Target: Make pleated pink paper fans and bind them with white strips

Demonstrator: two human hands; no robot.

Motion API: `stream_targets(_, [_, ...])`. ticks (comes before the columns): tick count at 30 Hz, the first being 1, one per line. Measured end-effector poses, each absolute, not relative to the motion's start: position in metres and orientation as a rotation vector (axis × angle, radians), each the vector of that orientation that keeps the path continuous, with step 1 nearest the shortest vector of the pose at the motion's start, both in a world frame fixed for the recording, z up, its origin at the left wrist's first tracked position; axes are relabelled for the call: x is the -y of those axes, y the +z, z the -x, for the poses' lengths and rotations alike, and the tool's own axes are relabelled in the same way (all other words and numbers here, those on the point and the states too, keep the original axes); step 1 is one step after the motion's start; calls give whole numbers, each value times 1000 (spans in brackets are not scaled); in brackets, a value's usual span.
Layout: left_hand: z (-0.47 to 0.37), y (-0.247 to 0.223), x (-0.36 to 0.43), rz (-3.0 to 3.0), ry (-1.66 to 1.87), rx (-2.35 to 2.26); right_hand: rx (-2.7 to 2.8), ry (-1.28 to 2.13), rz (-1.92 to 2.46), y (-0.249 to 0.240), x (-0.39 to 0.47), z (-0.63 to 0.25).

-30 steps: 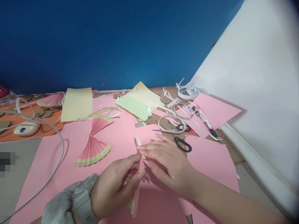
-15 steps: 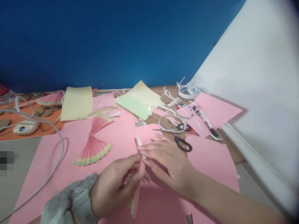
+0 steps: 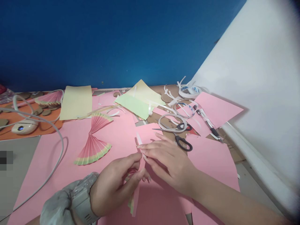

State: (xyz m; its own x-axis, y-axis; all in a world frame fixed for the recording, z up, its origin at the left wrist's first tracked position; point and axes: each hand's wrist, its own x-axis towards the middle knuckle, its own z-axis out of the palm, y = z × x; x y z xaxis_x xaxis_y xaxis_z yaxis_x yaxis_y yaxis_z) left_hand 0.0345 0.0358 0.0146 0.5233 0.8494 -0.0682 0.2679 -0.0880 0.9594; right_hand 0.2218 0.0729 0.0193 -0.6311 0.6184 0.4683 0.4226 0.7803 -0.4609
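Observation:
My left hand (image 3: pixel 122 179) pinches a narrow pleated paper fan (image 3: pixel 136 200), pink with a green and yellow edge, folded up and pointing away from me. My right hand (image 3: pixel 170 161) is closed on the same fan, thumb and fingertips pressed along its upper part. A white strip (image 3: pixel 139 138) lies along the fan's far end, just beyond my right fingertips. My fingers hide the middle of the fan. To the left, an opened pleated fan (image 3: pixel 91 137) in pink, yellow and green lies on the large pink paper (image 3: pixel 55 156), shaped like a bow.
Black-handled scissors (image 3: pixel 184 142) and rolls of white tape (image 3: pixel 173 122) lie beyond my right hand. A pen (image 3: pixel 208 123) rests farther right. Yellow paper (image 3: pixel 77 103), green paper (image 3: pixel 138 106), a corded device (image 3: pixel 24 126) and cardboard discs (image 3: pixel 47 112) are at the back.
Both hands stay on the folded fan with almost no movement. My right fingertips have shifted slightly along it. The whole view has moved a little.

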Motion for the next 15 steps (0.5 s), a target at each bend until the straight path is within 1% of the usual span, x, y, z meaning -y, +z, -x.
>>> stream_targets(6, [-33, 14, -34, -1594, 646, -956, 2374, 375, 721, 17, -74, -223])
stream_targets(12, [-33, 16, -35, -1551, 664, -949, 2495, -3, 670, 19, -72, -224])
stream_targets(15, [-34, 17, -35, -1503, 674, -930, 2539, -115, 660, 20, -70, -223])
